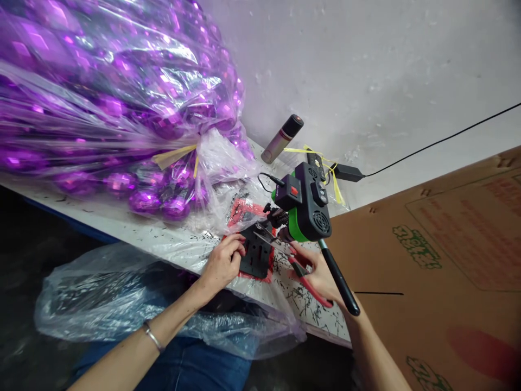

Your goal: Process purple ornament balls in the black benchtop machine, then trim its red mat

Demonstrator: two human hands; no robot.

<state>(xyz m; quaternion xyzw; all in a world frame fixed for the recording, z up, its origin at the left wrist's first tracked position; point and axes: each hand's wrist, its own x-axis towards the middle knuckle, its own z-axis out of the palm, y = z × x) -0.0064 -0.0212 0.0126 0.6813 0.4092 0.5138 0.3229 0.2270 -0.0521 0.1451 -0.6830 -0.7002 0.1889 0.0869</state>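
My right hand [319, 271] is wrapped around a pair of scissors [311, 288] with red and black handles. Their metal blades reach left over a black slotted base plate [256, 255] with red edging. Curled fingers of my left hand [223, 262] rest at the plate's left side, pinched together; what lies between them, if anything, is hidden. Above the plate stands a small black and green machine [307, 201] with a red switch and vents. Its long black-gripped lever [340, 279] slants down in front of my right forearm.
Purple shiny balls fill a large clear bag [122, 98] at the left. A spray can [283, 138] and a black power adapter [348, 172] are behind the machine. A cardboard box [439, 260] stands right. Black scraps litter the white table [321, 320]; plastic film [122, 293] hangs over its edge.
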